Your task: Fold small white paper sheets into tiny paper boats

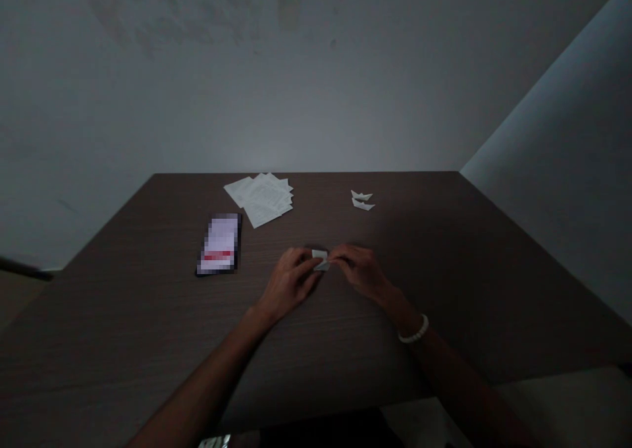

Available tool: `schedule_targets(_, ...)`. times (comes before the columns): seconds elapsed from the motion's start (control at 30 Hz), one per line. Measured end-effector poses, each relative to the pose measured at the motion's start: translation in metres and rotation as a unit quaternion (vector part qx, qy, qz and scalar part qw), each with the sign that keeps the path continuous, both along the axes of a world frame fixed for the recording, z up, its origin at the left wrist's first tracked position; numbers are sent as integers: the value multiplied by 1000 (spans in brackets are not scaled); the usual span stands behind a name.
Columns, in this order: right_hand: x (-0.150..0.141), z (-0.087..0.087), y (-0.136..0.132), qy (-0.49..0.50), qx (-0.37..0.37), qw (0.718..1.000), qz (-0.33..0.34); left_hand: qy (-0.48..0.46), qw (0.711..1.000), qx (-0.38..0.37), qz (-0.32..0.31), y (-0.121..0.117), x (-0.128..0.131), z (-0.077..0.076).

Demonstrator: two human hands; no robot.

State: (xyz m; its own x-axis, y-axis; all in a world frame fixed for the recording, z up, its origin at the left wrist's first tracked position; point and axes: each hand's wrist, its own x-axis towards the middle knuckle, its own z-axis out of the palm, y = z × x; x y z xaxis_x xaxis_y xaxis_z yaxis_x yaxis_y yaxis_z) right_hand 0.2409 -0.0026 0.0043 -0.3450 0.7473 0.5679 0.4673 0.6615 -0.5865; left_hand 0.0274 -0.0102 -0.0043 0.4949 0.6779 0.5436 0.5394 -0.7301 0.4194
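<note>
A small piece of folded white paper (320, 259) is pinched between my two hands at the middle of the table. My left hand (291, 282) grips it from the left, and my right hand (359, 270) holds it from the right with the fingertips. Most of the paper is hidden by my fingers, so its exact shape is hard to make out. Two small folded paper boats (362, 199) lie one close above the other, farther off and ahead of my right hand.
A loose pile of printed paper sheets (261, 199) lies at the far side of the dark wood-grain table (148, 303). A phone (218, 244) with a lit, blurred screen lies to its left. A white beaded bracelet (413, 329) circles my right wrist. Walls bound the table's far side and right.
</note>
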Motion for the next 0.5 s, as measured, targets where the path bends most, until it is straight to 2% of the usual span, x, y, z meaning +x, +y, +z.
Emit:
schedule_targets(0.3,0,8,-6,42,14,999,30,-6,998,55,27,2,-1,-1)
schedule_targets(0.5,1,3,-4,48,5,998,29,-15,999,46,23,1,0,0)
